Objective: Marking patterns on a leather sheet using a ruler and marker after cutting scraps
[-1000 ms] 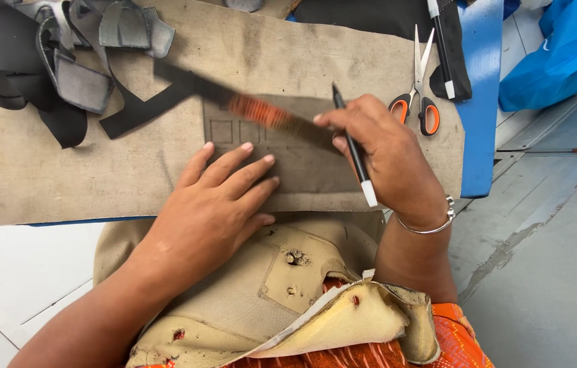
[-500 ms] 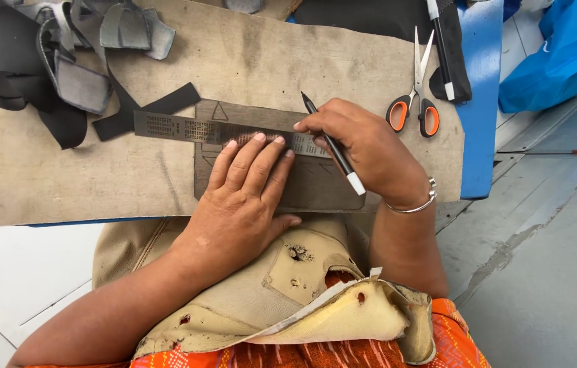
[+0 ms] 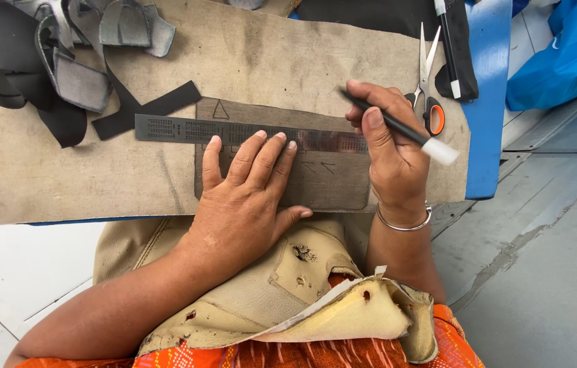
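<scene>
Dark grey leather panel [image 3: 316, 184] lies flat on the tan cloth-covered table [image 3: 63, 184], right of centre near the person. Across its far part runs a long perforated metal ruler [image 3: 186, 129], reaching out to the left. The left hand [image 3: 244, 197] is spread open, palm down, fingertips pressing the ruler against the panel. The right hand [image 3: 387, 146] pinches a black pen with a white end [image 3: 397, 129], its tip at the ruler's right end. Orange-handled scissors [image 3: 428, 82] rest just beyond that hand. Far left, grey and black leather scraps [image 3: 43, 61] sit heaped. A blue board edge [image 3: 490, 102] shows at right.
</scene>
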